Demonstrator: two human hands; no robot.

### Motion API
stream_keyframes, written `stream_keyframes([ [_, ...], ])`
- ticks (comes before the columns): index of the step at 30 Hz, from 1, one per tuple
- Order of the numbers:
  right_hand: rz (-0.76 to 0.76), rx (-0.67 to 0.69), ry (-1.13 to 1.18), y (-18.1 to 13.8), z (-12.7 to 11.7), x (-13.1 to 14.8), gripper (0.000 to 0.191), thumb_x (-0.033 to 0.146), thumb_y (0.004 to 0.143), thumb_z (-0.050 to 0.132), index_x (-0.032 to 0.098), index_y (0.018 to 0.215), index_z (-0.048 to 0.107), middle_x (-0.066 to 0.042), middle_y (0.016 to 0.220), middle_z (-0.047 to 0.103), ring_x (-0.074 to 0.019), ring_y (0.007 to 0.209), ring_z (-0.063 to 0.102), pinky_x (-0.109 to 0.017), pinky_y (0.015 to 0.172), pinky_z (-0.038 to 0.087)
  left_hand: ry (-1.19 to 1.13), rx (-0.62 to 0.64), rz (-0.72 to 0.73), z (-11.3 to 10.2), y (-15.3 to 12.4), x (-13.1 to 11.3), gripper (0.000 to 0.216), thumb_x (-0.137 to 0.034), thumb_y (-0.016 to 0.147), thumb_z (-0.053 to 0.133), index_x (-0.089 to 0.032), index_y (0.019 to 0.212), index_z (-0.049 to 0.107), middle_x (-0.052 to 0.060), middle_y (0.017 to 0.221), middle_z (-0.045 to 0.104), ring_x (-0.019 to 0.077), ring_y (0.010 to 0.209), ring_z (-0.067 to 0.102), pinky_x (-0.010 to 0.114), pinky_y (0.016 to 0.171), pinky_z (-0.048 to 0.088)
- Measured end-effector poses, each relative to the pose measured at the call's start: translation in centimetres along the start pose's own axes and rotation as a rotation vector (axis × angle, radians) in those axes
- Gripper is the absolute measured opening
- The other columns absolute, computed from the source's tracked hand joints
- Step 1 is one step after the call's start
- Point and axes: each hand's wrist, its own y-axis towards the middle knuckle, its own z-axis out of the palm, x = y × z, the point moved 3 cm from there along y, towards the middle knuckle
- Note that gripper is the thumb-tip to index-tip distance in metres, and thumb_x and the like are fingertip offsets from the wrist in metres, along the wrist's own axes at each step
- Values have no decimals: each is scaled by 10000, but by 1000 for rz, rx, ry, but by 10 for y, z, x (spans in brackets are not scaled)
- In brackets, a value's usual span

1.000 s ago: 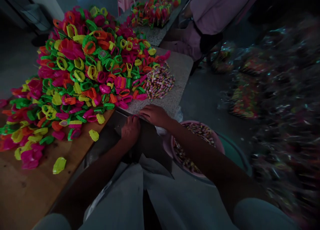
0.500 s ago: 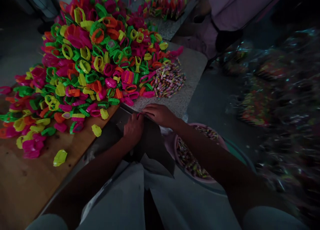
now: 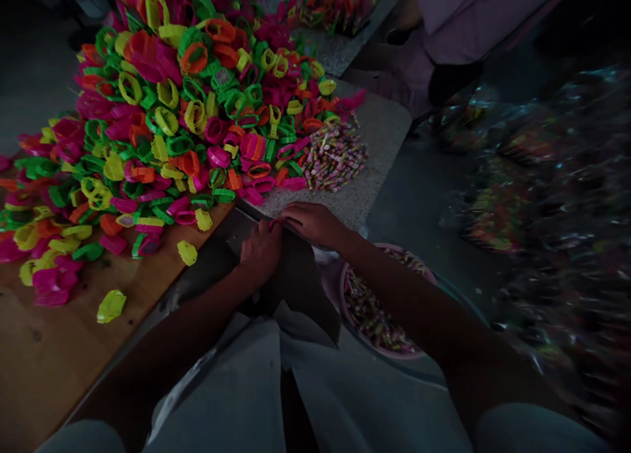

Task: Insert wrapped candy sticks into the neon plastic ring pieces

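My left hand (image 3: 261,248) is closed, its fingers pinching a pink toy watch (image 3: 275,223) that is mostly hidden. From the right, my right hand (image 3: 315,221) closes on the same watch with its fingertips. Both hands meet over a dark surface (image 3: 300,269) at the table's edge, close to my lap. Just beyond them lies a big heap of plastic toy watches (image 3: 197,118) in pink, green, yellow and orange. Beside that heap is a small pile of wrapped candies (image 3: 335,154).
A pink tub (image 3: 345,295) of wrapped candies stands below my right forearm. Clear bags (image 3: 497,210) of colourful items lie at the right. Another person's sleeve (image 3: 453,19) shows at the top, near more filled bags (image 3: 340,2). Two yellow watches (image 3: 111,306) lie on the wooden board (image 3: 64,354).
The view has shifted slightly, so the heap's near part sits a little further left. Both hands stay together on the pink watch, with barely any movement.
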Motion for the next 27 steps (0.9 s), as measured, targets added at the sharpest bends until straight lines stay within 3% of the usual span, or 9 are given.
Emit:
stream_keyframes([
  [9, -39, 37, 9, 0, -3, -11, 291, 269, 1071, 571, 265, 1267, 786, -69, 1324, 751, -244, 1224, 695, -418, 1108, 539, -15, -5, 20, 3, 0, 3, 365, -292, 1118, 372, -242, 1373, 630, 165, 1193, 598, 311, 1048, 631, 387, 764, 570],
  [19, -107, 78, -50, 4, -3, -12, 320, 337, 1127, 487, 247, 1186, 789, -74, 1197, 772, -242, 1121, 703, -407, 1026, 553, -14, 1, 42, 2, 2, 6, 344, -265, 1113, 391, -249, 1361, 630, 154, 1190, 605, 317, 1082, 642, 374, 751, 569],
  [27, -101, 206, -203, 7, -2, -4, 272, 258, 1132, 489, 204, 1091, 753, -85, 1110, 735, -226, 1056, 665, -362, 958, 536, -9, 22, 23, -2, 5, 6, 350, -275, 1111, 389, -269, 1358, 637, 152, 1201, 597, 310, 1102, 627, 375, 775, 588],
])
